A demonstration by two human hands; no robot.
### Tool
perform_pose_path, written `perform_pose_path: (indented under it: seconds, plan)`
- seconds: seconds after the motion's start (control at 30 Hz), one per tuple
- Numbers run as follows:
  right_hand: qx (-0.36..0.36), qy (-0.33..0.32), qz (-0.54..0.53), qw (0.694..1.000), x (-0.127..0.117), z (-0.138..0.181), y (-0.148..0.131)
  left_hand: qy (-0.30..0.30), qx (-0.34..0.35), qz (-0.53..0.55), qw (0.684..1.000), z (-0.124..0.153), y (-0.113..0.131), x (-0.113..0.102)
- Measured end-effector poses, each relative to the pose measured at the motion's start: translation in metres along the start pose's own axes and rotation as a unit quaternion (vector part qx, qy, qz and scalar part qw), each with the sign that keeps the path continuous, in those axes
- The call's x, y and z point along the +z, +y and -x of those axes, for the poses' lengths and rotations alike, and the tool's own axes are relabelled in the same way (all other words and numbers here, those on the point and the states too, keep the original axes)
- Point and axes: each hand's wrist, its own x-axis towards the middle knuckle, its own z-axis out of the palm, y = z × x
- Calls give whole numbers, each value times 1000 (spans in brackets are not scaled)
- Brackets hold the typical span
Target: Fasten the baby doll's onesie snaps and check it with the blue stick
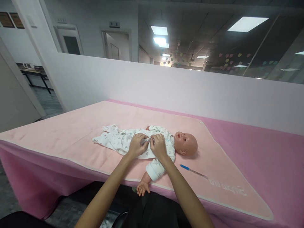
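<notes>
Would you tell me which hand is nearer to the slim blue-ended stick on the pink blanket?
The right hand is nearer: at the chest of the white-clothed doll, left of and beyond the stick. The left hand is farther left, at the belly.

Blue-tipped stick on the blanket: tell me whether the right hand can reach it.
Probably yes: the stick lies uncovered beside the right forearm, though the right hand is busy at the white clothes.
</notes>
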Motion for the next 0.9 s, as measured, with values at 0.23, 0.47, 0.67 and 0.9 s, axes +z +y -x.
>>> perform_pose_path:
  seconds: [0.23,0.47,0.67,0.9]
  plan:
    - [-1,-5,12,1000,0,-1,0,4,-59,98,993,0,2,-3]
    - [-2,-5,12,1000,0,0,1,-14,-72,174,982,-1,0,-5]
    - [-5,-6,20,1000,0,1,1,-11,-59,150,987,-2,-1,-5]
    - [6,-3,44,999,0,1,1,3,10,-41,999,1,3,-3]
